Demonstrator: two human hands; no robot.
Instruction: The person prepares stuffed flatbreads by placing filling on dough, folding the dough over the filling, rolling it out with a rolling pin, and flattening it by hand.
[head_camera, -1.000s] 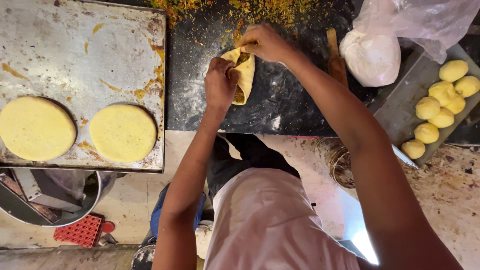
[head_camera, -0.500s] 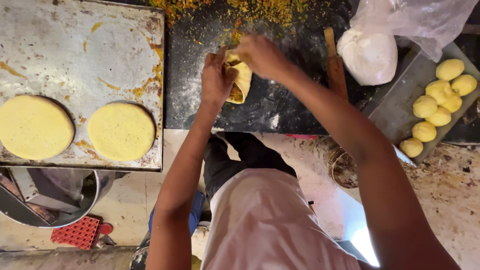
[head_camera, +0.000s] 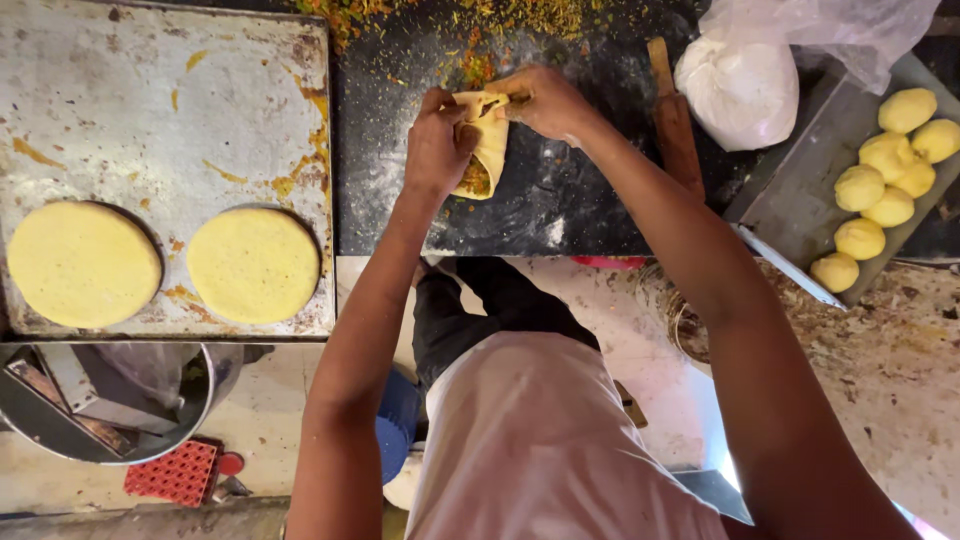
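My left hand (head_camera: 437, 148) and my right hand (head_camera: 546, 100) together grip a yellow dough pouch (head_camera: 487, 152) with orange filling showing at its lower end. They hold it just above the black floured counter (head_camera: 560, 205). The right fingers pinch the pouch's top edge; the left hand wraps its side. Loose orange-yellow filling crumbs (head_camera: 470, 30) lie scattered at the counter's far edge.
Two flat yellow dough rounds (head_camera: 82, 264) (head_camera: 254, 264) lie on a worn metal griddle (head_camera: 160, 110) at left. A wooden rolling pin (head_camera: 673, 115), a white flour bag (head_camera: 741, 88) and a metal tray (head_camera: 790, 190) with several dough balls (head_camera: 888, 158) sit at right. A steel bowl (head_camera: 100, 400) stands below.
Both hands have gathered the dough further around the filling, and the pouch has narrowed. The hands shifted slightly toward each other above the counter.
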